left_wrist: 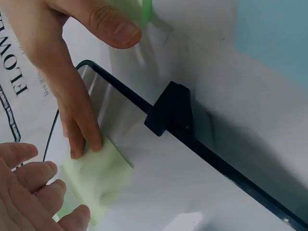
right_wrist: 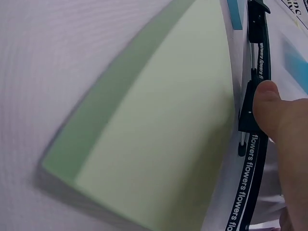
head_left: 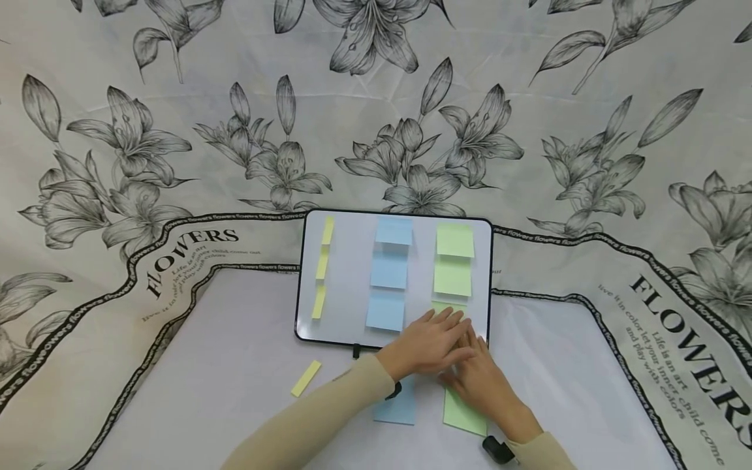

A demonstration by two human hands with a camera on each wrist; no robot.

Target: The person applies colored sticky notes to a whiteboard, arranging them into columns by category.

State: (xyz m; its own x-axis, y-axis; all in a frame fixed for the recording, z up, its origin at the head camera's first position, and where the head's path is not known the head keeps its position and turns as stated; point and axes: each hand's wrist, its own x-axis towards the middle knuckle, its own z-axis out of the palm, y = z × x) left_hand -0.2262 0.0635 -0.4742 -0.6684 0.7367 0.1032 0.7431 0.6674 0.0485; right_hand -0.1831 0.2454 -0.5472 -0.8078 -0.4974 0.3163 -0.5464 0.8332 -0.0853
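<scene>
A small whiteboard (head_left: 352, 274) with a black frame stands tilted on the table. Near its lower right corner, a light green sticky note (left_wrist: 103, 178) is partly hidden under both hands. My right hand (head_left: 482, 378) presses that note with extended fingertips, as the left wrist view shows. The left hand (head_left: 425, 343) reaches across, its fingers over the same note; whether they touch it I cannot tell. Below the board lies a green sticky note pad (head_left: 463, 412), partly under my right hand. In the right wrist view, the right thumb (right_wrist: 269, 106) shows beside the board's frame.
Yellow strips (head_left: 322, 266) run down the board's left side, blue notes (head_left: 388, 271) down its middle, and other green notes (head_left: 452, 275) above the hands. On the table lie a yellow strip pad (head_left: 306, 378) and a blue pad (head_left: 395, 410). Black clips (left_wrist: 171, 108) hold the board's lower edge.
</scene>
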